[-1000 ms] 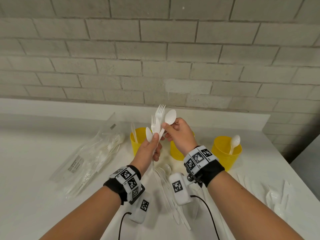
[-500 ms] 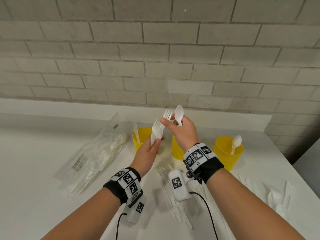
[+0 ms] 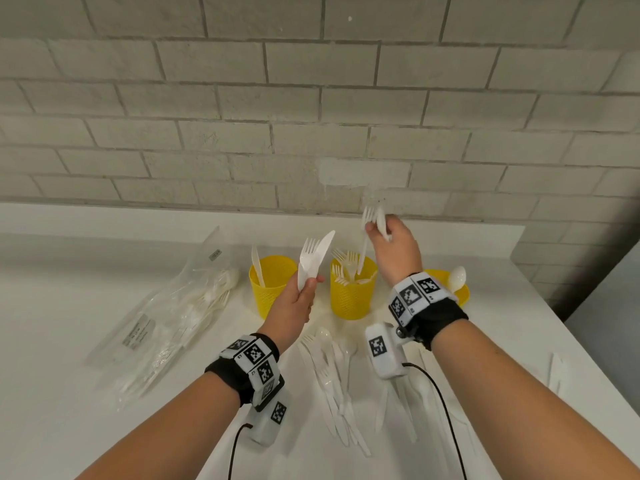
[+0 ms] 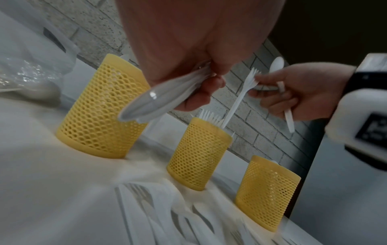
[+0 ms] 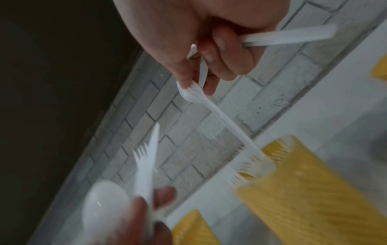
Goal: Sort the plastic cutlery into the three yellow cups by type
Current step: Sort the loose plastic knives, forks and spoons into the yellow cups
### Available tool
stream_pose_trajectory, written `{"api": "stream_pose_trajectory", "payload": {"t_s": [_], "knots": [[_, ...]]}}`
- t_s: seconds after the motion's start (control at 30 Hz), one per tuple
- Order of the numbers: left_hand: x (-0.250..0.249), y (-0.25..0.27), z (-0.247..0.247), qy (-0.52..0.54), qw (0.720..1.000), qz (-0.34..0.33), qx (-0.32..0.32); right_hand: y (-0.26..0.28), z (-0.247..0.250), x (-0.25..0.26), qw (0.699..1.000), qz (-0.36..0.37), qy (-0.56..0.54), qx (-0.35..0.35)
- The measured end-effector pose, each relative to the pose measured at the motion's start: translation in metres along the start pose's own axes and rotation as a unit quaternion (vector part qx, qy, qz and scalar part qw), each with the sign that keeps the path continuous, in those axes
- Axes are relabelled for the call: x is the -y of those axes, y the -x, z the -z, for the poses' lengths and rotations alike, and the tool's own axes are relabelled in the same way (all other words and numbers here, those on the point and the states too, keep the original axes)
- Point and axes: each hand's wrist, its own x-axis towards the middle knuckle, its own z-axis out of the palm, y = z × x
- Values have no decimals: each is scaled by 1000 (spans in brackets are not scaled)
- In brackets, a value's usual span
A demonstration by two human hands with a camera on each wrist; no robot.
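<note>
Three yellow mesh cups stand in a row: the left cup [image 3: 273, 289] holds a knife, the middle cup [image 3: 353, 299] holds forks, and the right cup [image 3: 462, 294] holds a spoon. My left hand [image 3: 310, 284] grips a small cutlery bundle [image 3: 311, 258] of a fork, a knife and a spoon, held upright between the left and middle cups. My right hand [image 3: 375, 233] pinches a white fork [image 4: 238, 102] by its head, with the handle tip dipping into the middle cup [image 4: 196, 154]. The same hand's curled fingers hold a spoon [image 4: 282, 92].
Loose white cutlery [image 3: 332, 375] lies on the white table in front of the cups, with more pieces [image 3: 554, 372] at the right. A clear plastic bag of cutlery [image 3: 166, 323] lies at the left. A brick wall rises behind the cups.
The hands have parted. My right hand took a fork and a spoon to the right, over the middle cup. My left hand dropped lower and left with the rest.
</note>
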Motion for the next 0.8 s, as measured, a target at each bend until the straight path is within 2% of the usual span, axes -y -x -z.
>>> {"api": "stream_pose_trajectory", "payload": {"t_s": [0.07,0.17,0.3,0.43,0.6,0.73,0.8], "knots": [[-1,0,-2,4,1000,-6,5,6,-3,-10,998,-23,48,33],[1,0,-3,2,1000,-7,15,18,-4,-3,998,-46,39,37],[3,1,-2,-35,999,-14,33,27,-11,20,996,24,-42,69],[4,3,2,-56,998,-28,32,28,-20,22,988,64,56,129],[2,8,5,-52,998,-14,43,26,-24,21,993,71,37,89],[6,8,7,-74,996,1,45,22,-16,30,997,56,-36,42],[7,8,7,-77,996,14,29,21,-7,37,996,67,-62,-3]]}}
